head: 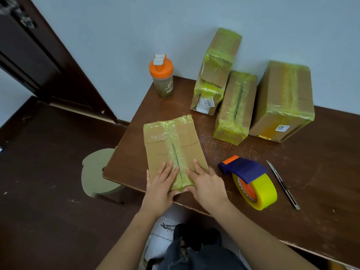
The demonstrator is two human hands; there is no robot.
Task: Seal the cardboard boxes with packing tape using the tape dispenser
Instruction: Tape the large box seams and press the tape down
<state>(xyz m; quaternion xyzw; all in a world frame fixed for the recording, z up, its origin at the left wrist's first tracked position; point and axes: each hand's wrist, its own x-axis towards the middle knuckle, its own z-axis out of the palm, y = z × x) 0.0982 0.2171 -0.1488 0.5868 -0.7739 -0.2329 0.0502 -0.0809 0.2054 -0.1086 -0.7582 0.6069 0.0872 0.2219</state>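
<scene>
A flat cardboard box (169, 141) lies at the near left corner of the brown table (292, 172), with yellowish tape along its centre seam and far end. My left hand (161, 184) presses flat on the box's near end, left of the seam. My right hand (206, 182) presses flat just right of the seam, its thumb at the near edge. The tape dispenser (251, 180), blue with an orange tip and a yellow tape roll, rests on the table to the right of my right hand, untouched.
Three taped boxes stand at the back: a tall one (216, 75), a middle one (235, 108) and a large one (282, 102). An orange-lidded shaker bottle (161, 76) stands back left. A utility knife (282, 184) lies right of the dispenser. A beige stool (97, 174) sits beside the table.
</scene>
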